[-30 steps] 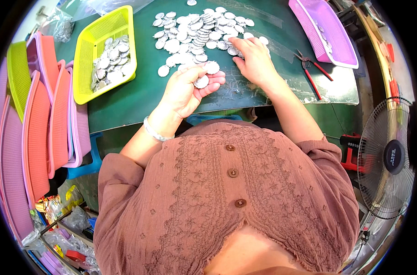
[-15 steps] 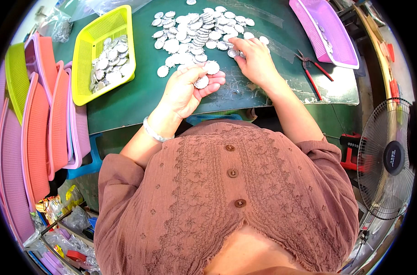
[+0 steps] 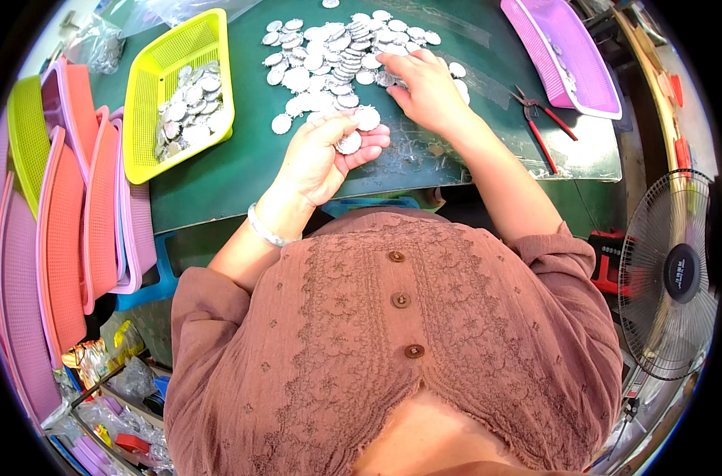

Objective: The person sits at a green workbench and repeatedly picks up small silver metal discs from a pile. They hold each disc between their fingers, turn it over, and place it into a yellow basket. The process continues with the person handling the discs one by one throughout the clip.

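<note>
My left hand (image 3: 319,155) is closed on a few round silver metal discs with scalloped edges; one disc (image 3: 367,118) stands at the thumb and another (image 3: 348,143) lies against the fingers. My right hand (image 3: 431,94) is over the right edge of a loose pile of the same discs (image 3: 321,59) on the green tabletop. Its thumb and forefinger are apart, close to discs at the pile's edge, and no disc is plainly held. The other fingers are partly hidden from view.
A yellow-green basket (image 3: 135,119) with more discs stands at the left. A purple basket (image 3: 591,95) is at the far right, beside red-handled pliers (image 3: 539,127). Stacked coloured baskets (image 3: 63,238) are left of the table; a fan (image 3: 669,274) stands at the right.
My right hand has moved a little to the left and farther over the pile, uncovering discs to its right. My left hand has stayed in place with its discs.
</note>
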Action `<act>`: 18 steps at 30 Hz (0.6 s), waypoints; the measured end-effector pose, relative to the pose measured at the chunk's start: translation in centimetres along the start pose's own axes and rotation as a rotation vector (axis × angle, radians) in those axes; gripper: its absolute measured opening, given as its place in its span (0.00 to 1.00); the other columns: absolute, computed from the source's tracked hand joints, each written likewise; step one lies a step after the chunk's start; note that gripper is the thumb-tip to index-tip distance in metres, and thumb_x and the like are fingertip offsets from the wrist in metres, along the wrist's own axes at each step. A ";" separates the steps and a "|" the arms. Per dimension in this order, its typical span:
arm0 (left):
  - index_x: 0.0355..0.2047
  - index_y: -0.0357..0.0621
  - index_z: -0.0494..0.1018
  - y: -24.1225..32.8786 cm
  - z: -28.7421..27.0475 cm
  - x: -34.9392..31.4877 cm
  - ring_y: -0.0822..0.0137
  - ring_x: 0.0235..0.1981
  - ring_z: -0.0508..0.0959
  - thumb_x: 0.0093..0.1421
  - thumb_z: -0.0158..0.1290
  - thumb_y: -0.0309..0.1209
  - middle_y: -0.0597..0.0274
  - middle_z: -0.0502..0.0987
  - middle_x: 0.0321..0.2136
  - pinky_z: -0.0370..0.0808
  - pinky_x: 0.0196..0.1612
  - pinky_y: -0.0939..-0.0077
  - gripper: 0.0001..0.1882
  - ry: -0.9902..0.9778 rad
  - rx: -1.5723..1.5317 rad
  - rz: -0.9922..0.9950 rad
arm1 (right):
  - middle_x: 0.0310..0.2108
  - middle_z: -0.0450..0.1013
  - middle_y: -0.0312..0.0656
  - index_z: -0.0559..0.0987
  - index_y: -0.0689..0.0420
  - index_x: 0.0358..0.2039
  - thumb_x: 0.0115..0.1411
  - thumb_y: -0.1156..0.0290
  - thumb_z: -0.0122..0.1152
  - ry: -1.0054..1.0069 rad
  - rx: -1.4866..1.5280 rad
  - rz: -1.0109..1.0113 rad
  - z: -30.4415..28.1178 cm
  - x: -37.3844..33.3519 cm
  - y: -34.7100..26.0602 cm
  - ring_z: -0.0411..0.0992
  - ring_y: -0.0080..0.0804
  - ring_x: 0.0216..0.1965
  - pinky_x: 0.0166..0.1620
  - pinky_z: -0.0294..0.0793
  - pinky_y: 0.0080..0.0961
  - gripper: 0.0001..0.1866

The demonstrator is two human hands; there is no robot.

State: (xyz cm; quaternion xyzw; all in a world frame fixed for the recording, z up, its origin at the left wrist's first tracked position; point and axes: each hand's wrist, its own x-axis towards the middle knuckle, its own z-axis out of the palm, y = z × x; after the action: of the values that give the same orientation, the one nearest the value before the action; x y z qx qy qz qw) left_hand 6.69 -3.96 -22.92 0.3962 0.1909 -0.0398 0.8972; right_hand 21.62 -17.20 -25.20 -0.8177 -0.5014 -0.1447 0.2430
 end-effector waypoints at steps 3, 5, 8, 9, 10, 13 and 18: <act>0.41 0.29 0.67 0.2 0.1 -0.1 0.63 0.33 0.77 0.58 0.42 0.27 0.46 0.74 0.34 0.77 0.34 0.79 0.13 -0.008 0.002 0.005 | 0.33 0.72 0.37 0.71 0.53 0.43 0.44 0.74 0.58 -0.049 -0.056 -0.019 -0.1 0.6 -0.3 0.65 0.36 0.40 0.44 0.62 0.33 0.22; 0.41 0.29 0.67 0.3 0.0 -0.2 0.63 0.33 0.77 0.58 0.42 0.27 0.46 0.74 0.34 0.77 0.34 0.79 0.14 -0.008 0.001 0.013 | 0.33 0.73 0.36 0.72 0.52 0.43 0.44 0.73 0.58 -0.072 -0.093 -0.037 -0.2 0.9 -0.5 0.65 0.34 0.40 0.44 0.61 0.32 0.21; 0.40 0.29 0.66 0.4 -0.1 -0.3 0.62 0.33 0.77 0.59 0.41 0.27 0.46 0.74 0.34 0.77 0.34 0.77 0.13 -0.001 -0.007 0.022 | 0.32 0.74 0.36 0.73 0.52 0.41 0.44 0.72 0.58 -0.071 -0.132 -0.065 -0.1 1.2 -0.7 0.66 0.34 0.38 0.43 0.61 0.32 0.19; 0.40 0.29 0.66 0.5 -0.1 -0.3 0.61 0.33 0.77 0.59 0.41 0.27 0.46 0.74 0.34 0.77 0.34 0.76 0.13 -0.004 -0.010 0.021 | 0.30 0.74 0.36 0.73 0.53 0.41 0.44 0.72 0.58 -0.060 -0.129 -0.068 0.0 1.3 -0.6 0.66 0.35 0.37 0.42 0.62 0.32 0.19; 0.40 0.30 0.65 0.6 -0.1 -0.4 0.60 0.33 0.77 0.59 0.40 0.27 0.46 0.74 0.33 0.76 0.34 0.74 0.13 -0.007 -0.014 0.019 | 0.29 0.74 0.36 0.74 0.53 0.40 0.44 0.73 0.57 -0.050 -0.125 -0.071 0.1 1.4 -0.6 0.67 0.35 0.36 0.42 0.63 0.33 0.18; 0.40 0.29 0.66 0.8 -0.1 -0.5 0.60 0.33 0.77 0.59 0.40 0.27 0.46 0.74 0.34 0.76 0.34 0.75 0.13 -0.008 -0.022 0.031 | 0.26 0.74 0.37 0.74 0.56 0.40 0.44 0.75 0.56 0.043 -0.007 0.027 0.2 1.5 -0.1 0.69 0.38 0.31 0.36 0.67 0.32 0.18; 0.41 0.28 0.65 1.1 -0.1 -0.7 0.60 0.34 0.77 0.59 0.39 0.28 0.46 0.74 0.34 0.76 0.35 0.75 0.14 -0.019 -0.008 0.053 | 0.22 0.72 0.35 0.72 0.61 0.42 0.46 0.77 0.54 -0.043 0.647 0.385 -0.6 0.8 -0.3 0.69 0.24 0.24 0.30 0.68 0.20 0.19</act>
State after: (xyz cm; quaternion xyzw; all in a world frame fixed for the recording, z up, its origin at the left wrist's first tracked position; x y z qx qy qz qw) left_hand 6.21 -3.22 -21.96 0.3970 0.1721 -0.0188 0.9014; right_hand 21.75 -16.85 -24.20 -0.7807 -0.3631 0.0867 0.5011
